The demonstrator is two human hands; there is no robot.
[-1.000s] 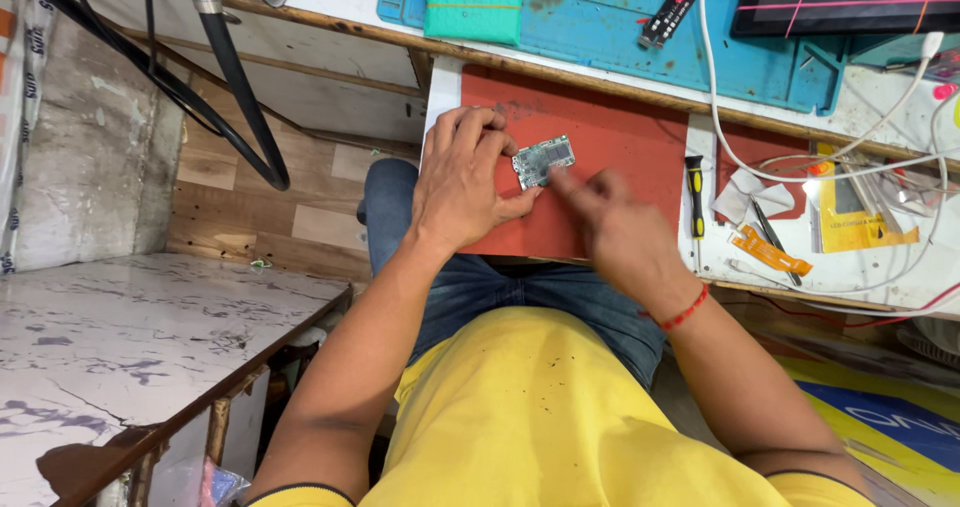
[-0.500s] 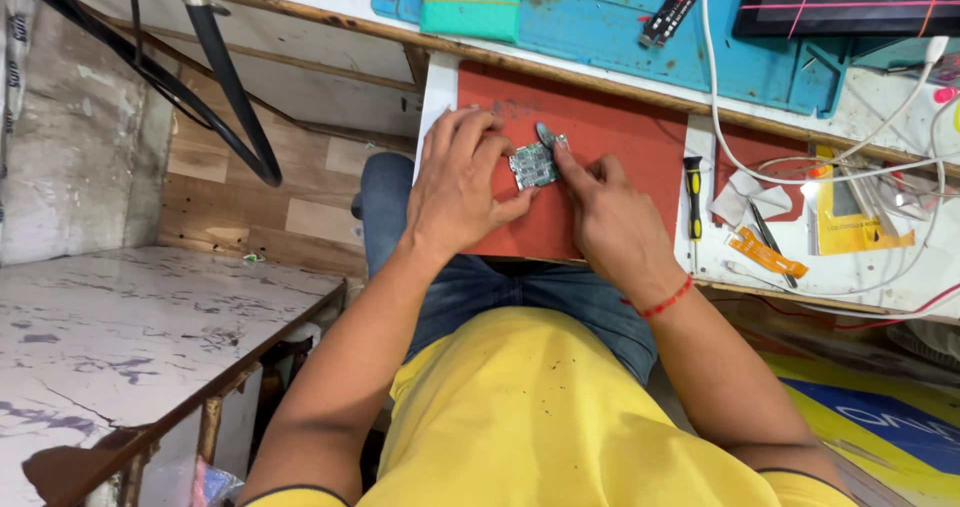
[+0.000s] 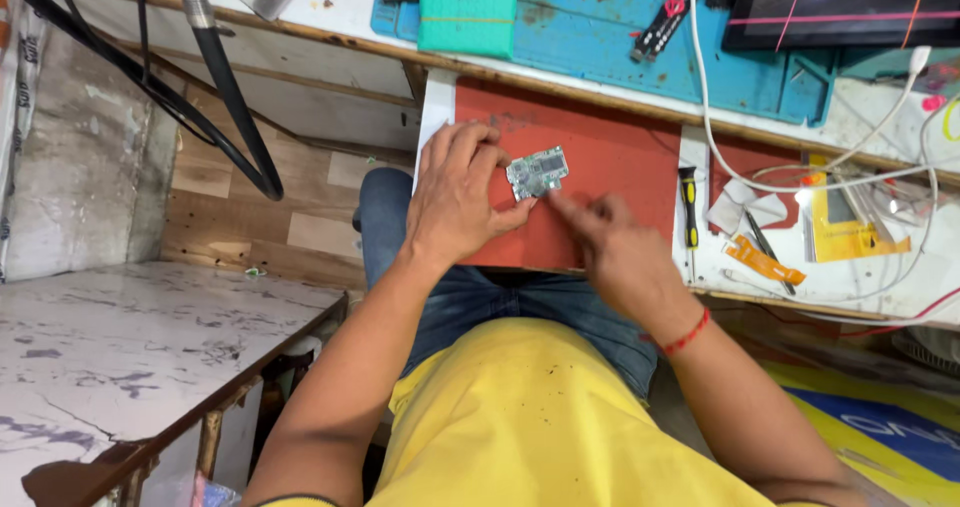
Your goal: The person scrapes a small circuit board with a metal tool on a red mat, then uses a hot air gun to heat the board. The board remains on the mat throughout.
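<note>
A small green circuit board (image 3: 537, 172) lies on a red work mat (image 3: 620, 157) at the near edge of the bench. My left hand (image 3: 458, 197) rests on the mat and pinches the board's left side between thumb and fingers. My right hand (image 3: 612, 249) is just right of and below the board, blurred, with its forefinger stretched out and its tip touching the board's lower right corner. I cannot tell whether the right hand holds a small tool.
A blue mat (image 3: 640, 27) with a red-handled tool (image 3: 660, 25) and a teal pad (image 3: 468, 9) lies behind. A yellow-handled screwdriver (image 3: 688, 205), orange pry tool (image 3: 762, 261), white cable (image 3: 760, 177), dark screen (image 3: 850, 2) sit right. Black hoses (image 3: 215, 77) hang left, above a marble slab (image 3: 130, 337).
My right hand came in onto the board half a second ago, then drew back down and right, leaving only the forefinger at the board's corner. The left hand kept its hold.
</note>
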